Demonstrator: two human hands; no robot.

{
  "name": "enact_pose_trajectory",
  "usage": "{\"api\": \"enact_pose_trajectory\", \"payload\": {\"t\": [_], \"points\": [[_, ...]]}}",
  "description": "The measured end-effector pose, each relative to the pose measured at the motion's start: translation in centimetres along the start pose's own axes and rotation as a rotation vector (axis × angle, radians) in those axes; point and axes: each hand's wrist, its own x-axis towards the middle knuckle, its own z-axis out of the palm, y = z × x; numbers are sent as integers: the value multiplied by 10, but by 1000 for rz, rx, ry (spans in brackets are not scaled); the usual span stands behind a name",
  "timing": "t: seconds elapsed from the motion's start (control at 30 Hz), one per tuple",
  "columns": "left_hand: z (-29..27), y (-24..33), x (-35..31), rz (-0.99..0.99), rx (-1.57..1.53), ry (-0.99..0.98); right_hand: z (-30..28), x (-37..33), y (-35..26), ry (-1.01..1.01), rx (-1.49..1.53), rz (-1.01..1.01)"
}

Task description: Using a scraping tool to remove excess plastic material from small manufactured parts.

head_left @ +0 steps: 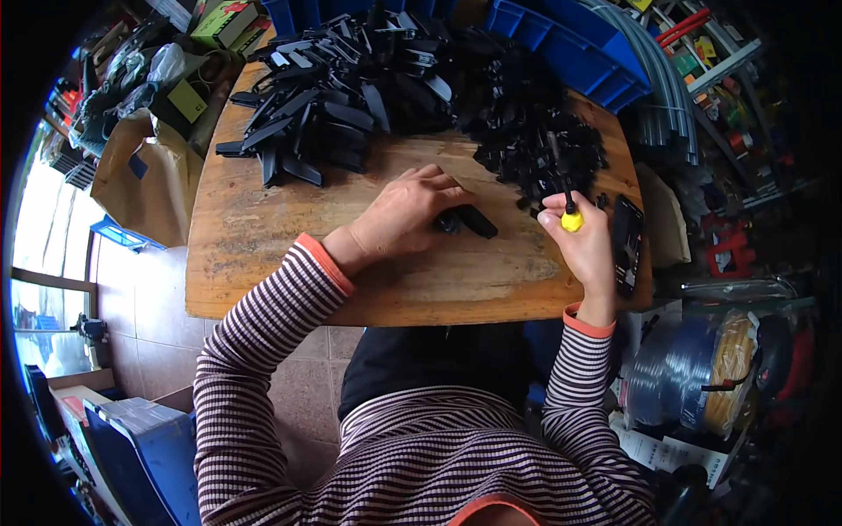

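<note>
Two hands in my view. Left hand [412,209] curled over black part [477,222] on mid-table; fingertips hidden, cannot tell if gripping. Right hand [582,245] grasps yellow-ended tool [571,222]. Part probably light, stiff, slightly slick; I'd pinch long sides. Wooden table [395,294] scuffed, piled parts [338,114] toward blue crate [570,48]; tiled floor [303,386] below.

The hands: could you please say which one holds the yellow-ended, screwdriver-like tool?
The right hand grips the screwdriver-like tool; the left hand is at a black plastic part instead.
</note>
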Motion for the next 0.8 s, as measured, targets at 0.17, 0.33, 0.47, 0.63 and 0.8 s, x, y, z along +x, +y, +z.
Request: {"api": "enact_pose_trajectory", "payload": {"t": [0.17, 0.33, 0.47, 0.63, 0.8], "points": [[-2, 11, 6, -198, -23, -43, 2, 9, 6, 32, -276, -78], [11, 34, -11, 204, 330, -114, 17, 20, 2, -39, -507, -60], [8, 49, -8, 176, 208, -296, 18, 23, 0, -58, -523, -24], [4, 37, -10, 106, 35, -184, 18, 27, 2, -81, -497, -68], [17, 36, -7, 181, 89, -223, 18, 25, -7, -114, -403, -104]]}}
